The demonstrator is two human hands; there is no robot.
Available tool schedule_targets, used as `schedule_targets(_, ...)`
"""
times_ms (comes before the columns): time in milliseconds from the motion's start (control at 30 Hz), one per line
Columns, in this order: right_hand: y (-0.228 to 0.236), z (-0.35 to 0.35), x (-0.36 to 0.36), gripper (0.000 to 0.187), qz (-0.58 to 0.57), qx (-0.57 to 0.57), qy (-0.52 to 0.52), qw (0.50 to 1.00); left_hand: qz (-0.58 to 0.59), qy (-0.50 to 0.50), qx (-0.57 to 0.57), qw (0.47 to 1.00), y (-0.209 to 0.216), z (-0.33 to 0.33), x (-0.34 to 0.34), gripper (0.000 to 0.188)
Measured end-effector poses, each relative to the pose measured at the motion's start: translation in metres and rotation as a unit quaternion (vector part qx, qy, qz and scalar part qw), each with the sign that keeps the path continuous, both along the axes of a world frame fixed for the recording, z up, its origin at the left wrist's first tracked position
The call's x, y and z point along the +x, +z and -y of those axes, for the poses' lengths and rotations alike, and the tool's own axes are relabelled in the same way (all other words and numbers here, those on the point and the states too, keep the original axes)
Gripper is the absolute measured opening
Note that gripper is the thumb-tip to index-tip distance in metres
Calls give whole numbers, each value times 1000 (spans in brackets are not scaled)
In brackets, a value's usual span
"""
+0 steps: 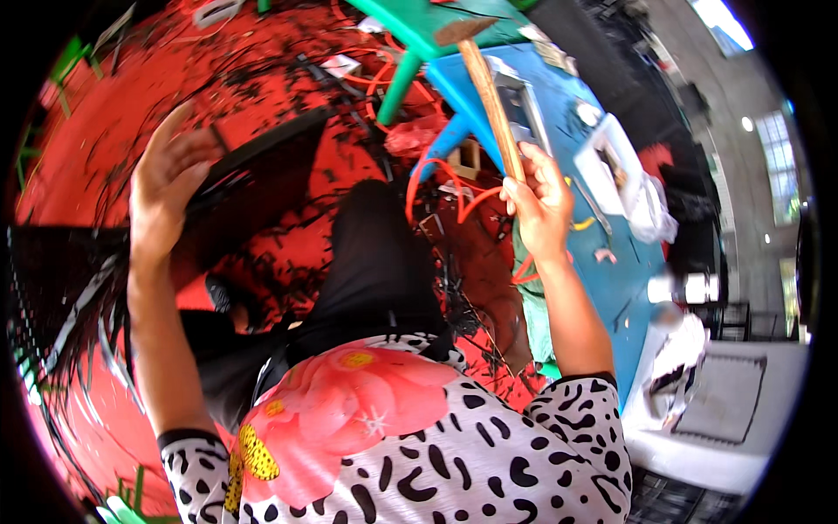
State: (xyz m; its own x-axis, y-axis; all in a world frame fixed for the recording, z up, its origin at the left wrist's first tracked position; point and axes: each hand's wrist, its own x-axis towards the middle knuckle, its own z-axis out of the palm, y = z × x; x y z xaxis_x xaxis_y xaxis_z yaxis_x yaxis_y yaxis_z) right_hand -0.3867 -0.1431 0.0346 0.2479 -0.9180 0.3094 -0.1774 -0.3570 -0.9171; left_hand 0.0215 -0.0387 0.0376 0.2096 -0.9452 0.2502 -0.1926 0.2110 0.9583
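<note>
My right hand (543,205) grips the lower end of a hammer (491,92). Its wooden handle points up and away, and the rusty brown head sits above the edge of a green stool. On the other side, my left hand (170,179) is raised with fingers apart and slightly blurred. Close beside its fingers is the end of a long black flat piece (271,144), which slants over the floor to my left. Whether the fingers touch that piece I cannot tell.
A blue table (628,271) at the right carries a white plastic bin (602,166) and pliers-like yellow-handled tools. A green stool (401,87) stands ahead. Orange hose (463,208) loops near my knee. Black strips litter the red floor (244,44); black strands gather at the left.
</note>
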Motion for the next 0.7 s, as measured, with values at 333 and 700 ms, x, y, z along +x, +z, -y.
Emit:
schedule_targets(333, -84, 97, -160, 32, -317, 13, -391, 864, 68, -20, 10, 997, -4, 7, 10, 57)
schedule_targets(700, -62, 85, -300, 36, -624, -81, -58, 775, 105, 8, 25, 994, -5, 6, 15, 59)
